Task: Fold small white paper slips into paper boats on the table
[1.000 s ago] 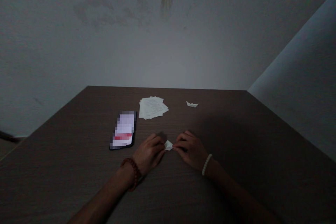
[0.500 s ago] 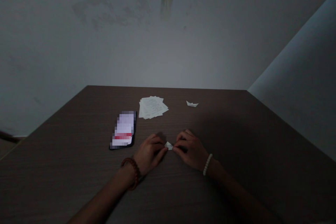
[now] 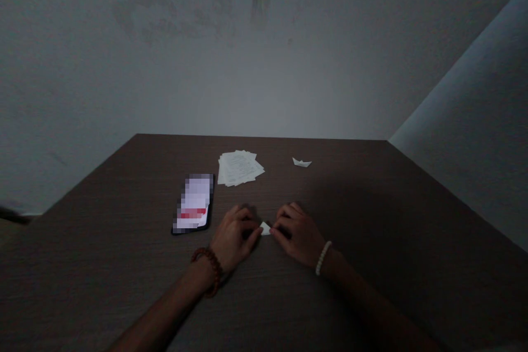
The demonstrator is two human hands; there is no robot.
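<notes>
Folding has changed the small piece of paper [image 3: 265,229] since the earliest frame: it was a four-sided shape with print showing, and it is now a plain white triangle. Both hands have shifted only slightly around it, while the other things on the bench [image 3: 103,192] lie where they did.

From the left, one dark object [image 3: 14,215], too dim to name, shows past the bench's edge. One smartphone [image 3: 196,201] lies on the bench with its lit screen up, the display blurred. Next comes one bracelet of reddish-brown beads [image 3: 213,268] on the wrist of the left hand [image 3: 231,236], whose thumb and fingers pinch the triangle's left side. Farther back is one loose stack of printed sheets [image 3: 240,168], fanned unevenly; the sheets overlap too much to count. Nearer, the single folded triangle sits low over the bench, between the two hands. One right hand [image 3: 300,236] pinches its right corner, thumb against fingers. Beyond that hand, well apart from it, stands one white paper boat [image 3: 302,163]. Last is one bracelet of pale beads [image 3: 323,258], around the right wrist.
</notes>
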